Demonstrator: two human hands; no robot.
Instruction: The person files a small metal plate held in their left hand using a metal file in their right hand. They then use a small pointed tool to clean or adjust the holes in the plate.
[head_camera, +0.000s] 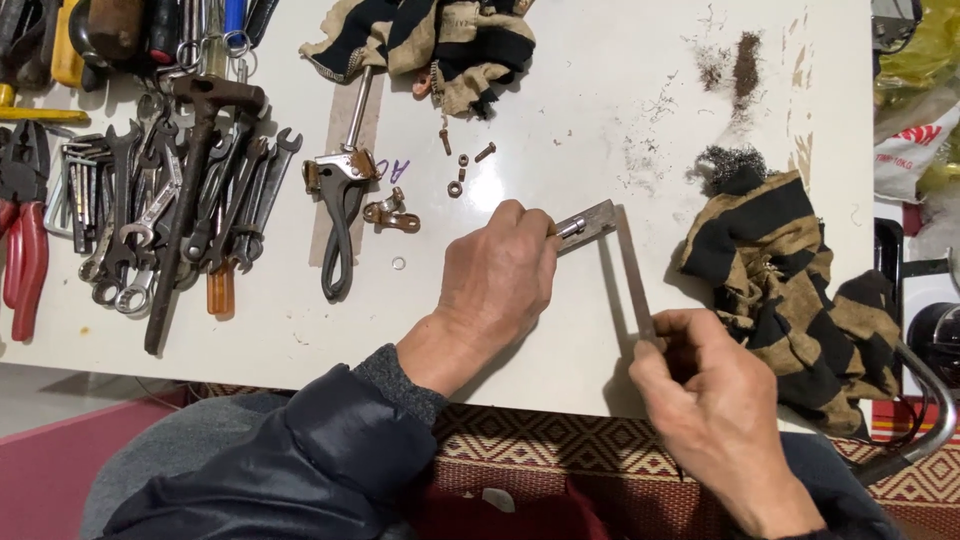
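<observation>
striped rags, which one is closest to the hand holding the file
The striped rag at the table's right edge, beside the right hand. The other rag lies bunched at the top, beyond both hands.

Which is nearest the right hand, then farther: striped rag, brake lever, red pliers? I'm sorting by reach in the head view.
1. Striped rag, just right of the right hand.
2. Brake lever, mid-table, left.
3. Red pliers, far left edge.
</observation>
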